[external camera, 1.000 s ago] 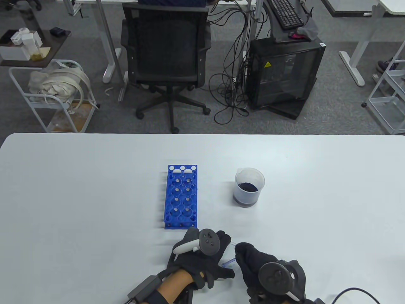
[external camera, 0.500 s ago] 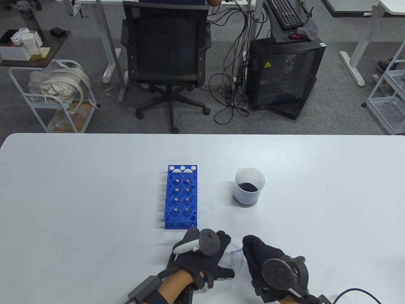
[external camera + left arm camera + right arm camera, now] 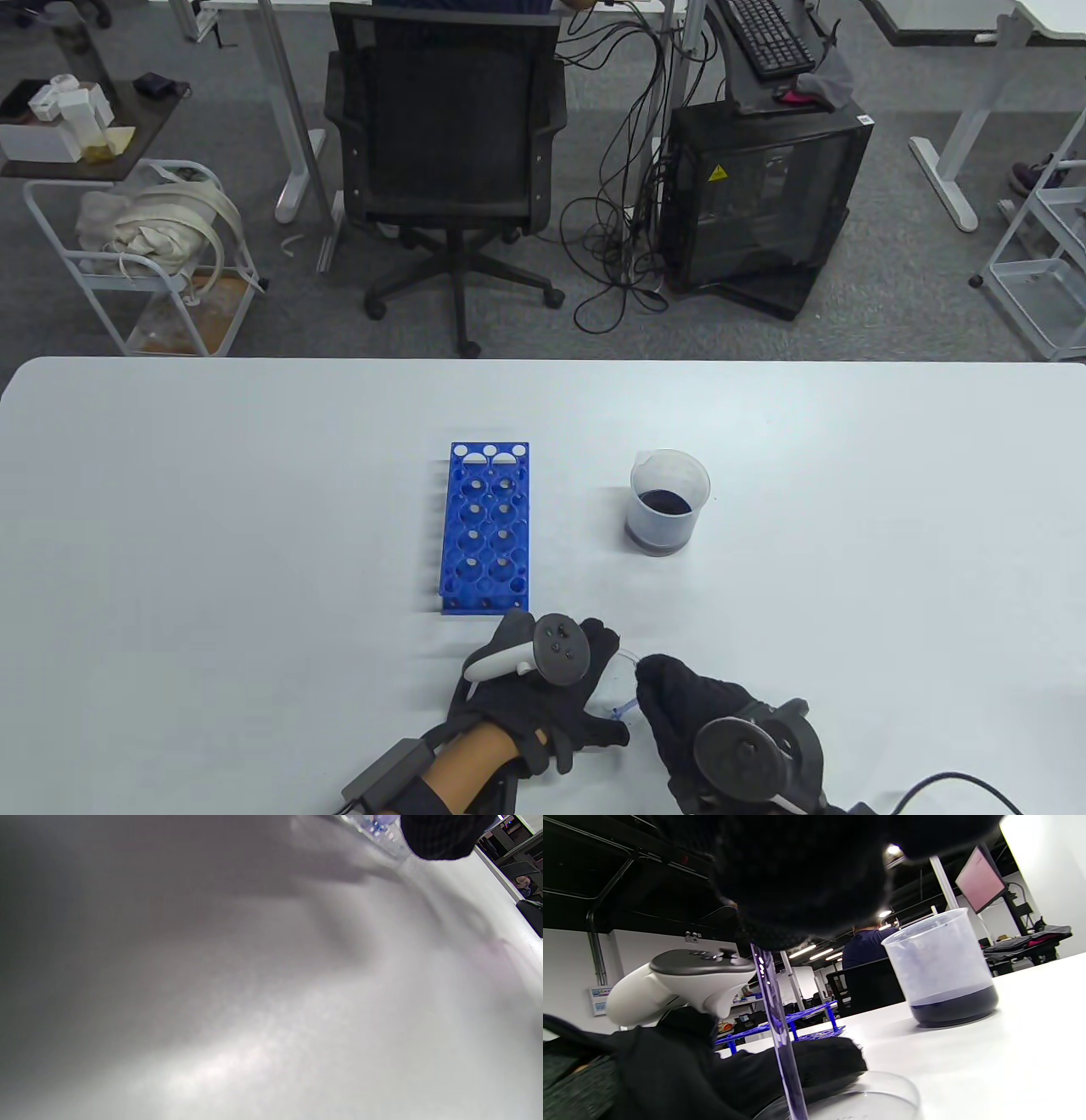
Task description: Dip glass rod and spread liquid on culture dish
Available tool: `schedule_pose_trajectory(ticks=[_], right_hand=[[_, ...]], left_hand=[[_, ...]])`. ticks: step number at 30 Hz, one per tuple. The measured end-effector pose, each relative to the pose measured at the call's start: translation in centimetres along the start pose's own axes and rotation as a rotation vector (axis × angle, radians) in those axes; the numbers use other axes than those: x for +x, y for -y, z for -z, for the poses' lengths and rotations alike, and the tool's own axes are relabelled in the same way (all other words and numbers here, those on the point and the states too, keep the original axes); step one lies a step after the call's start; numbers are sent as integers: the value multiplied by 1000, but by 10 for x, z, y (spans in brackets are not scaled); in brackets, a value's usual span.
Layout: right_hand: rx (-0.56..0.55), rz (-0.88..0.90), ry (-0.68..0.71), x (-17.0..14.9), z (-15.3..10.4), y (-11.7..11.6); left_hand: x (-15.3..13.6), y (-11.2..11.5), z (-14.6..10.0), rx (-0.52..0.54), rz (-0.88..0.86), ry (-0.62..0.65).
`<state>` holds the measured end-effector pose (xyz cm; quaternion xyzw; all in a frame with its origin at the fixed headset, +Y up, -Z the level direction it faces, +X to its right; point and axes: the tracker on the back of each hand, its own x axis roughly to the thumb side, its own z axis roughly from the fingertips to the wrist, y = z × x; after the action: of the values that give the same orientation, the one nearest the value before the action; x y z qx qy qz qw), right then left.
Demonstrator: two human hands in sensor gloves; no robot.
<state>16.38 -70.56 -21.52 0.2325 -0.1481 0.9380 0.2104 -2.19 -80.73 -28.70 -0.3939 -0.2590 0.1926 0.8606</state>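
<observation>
A clear culture dish (image 3: 622, 679) lies on the white table near its front edge, between my two hands; its rim shows in the right wrist view (image 3: 882, 1090). My left hand (image 3: 551, 688) rests on the dish's left side, steadying it. My right hand (image 3: 679, 700) grips a glass rod (image 3: 778, 1031), purple-tinted, which stands nearly upright with its lower end down in the dish (image 3: 624, 709). A plastic beaker (image 3: 668, 503) with dark liquid stands behind the dish, to the right; it also shows in the right wrist view (image 3: 941, 971).
A blue test-tube rack (image 3: 487, 526) stands on the table just behind my left hand. Beyond the table's far edge are an office chair (image 3: 445, 144), a black computer case (image 3: 759, 195) and a cart (image 3: 144, 255).
My right hand drew back toward me and to the left, sliding the rod tip across the dish; half a second ago it was farther up. The left hand has stayed put.
</observation>
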Motion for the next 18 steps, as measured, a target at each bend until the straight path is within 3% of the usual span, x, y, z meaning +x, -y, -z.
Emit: schedule_pose_trajectory(ticks=[8, 18], right_hand=[[-16, -31, -3, 0, 9, -13], [-67, -84, -34, -17, 6, 4]], left_hand=[[0, 0, 0, 0, 0, 0], [0, 0, 0, 0, 0, 0]])
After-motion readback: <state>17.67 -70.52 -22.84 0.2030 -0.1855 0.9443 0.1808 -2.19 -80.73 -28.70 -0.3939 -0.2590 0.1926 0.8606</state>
